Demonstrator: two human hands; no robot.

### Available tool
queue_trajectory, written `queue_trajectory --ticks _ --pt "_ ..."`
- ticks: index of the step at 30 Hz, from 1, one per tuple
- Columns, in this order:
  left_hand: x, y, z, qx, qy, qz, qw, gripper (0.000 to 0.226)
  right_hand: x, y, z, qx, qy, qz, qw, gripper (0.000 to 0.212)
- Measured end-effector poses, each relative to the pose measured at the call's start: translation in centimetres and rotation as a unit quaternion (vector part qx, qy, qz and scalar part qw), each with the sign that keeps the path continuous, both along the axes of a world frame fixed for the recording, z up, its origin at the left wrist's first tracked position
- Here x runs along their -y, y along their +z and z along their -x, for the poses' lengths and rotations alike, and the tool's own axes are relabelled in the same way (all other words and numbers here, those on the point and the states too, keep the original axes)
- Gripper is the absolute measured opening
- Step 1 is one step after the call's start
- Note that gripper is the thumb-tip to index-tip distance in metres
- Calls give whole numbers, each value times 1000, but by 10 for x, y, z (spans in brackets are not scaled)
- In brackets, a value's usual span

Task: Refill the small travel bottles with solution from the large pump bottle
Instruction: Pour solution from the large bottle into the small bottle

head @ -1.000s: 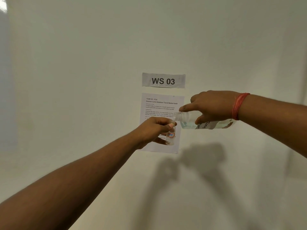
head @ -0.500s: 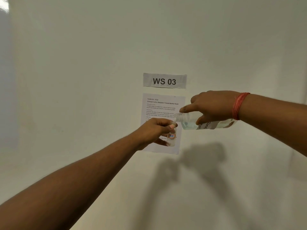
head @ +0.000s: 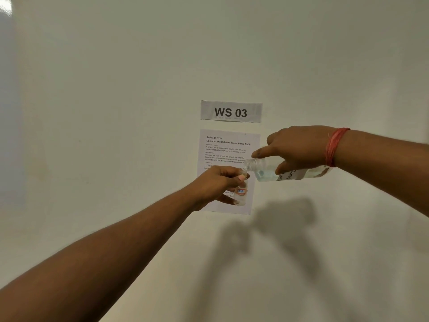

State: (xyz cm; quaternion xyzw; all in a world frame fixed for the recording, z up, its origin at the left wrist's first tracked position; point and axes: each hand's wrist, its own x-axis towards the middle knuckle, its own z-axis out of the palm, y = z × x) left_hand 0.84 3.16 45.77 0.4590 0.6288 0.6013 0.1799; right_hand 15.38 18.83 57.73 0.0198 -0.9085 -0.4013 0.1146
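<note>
My left hand [head: 220, 182] grips a small clear travel bottle [head: 241, 194] upright; it bears a red-framed label. My right hand [head: 297, 147], with a red thread around the wrist, holds the large clear bottle [head: 267, 171] tipped on its side, index finger stretched along its neck. The large bottle has no cap or pump on it, and its open mouth sits right above the small bottle's top, beside my left thumb. Clear liquid lies in the large bottle's lower side. Both bottles are held up in front of a white wall.
A grey "WS 03" sign [head: 231, 112] and a printed task sheet [head: 226, 149] hang on the white wall behind my hands. Shadows of both arms fall on the wall below. No table or other objects are in view.
The hands and both bottles stay in almost the same pose; the view has shifted very slightly.
</note>
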Motion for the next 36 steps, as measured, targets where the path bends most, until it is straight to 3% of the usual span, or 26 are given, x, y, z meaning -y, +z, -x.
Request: queue_trajectory --ticks 36 --pt "2 -1 -5 -15 9 6 1000 16 4 2 1 12 -14 -17 1000 70"
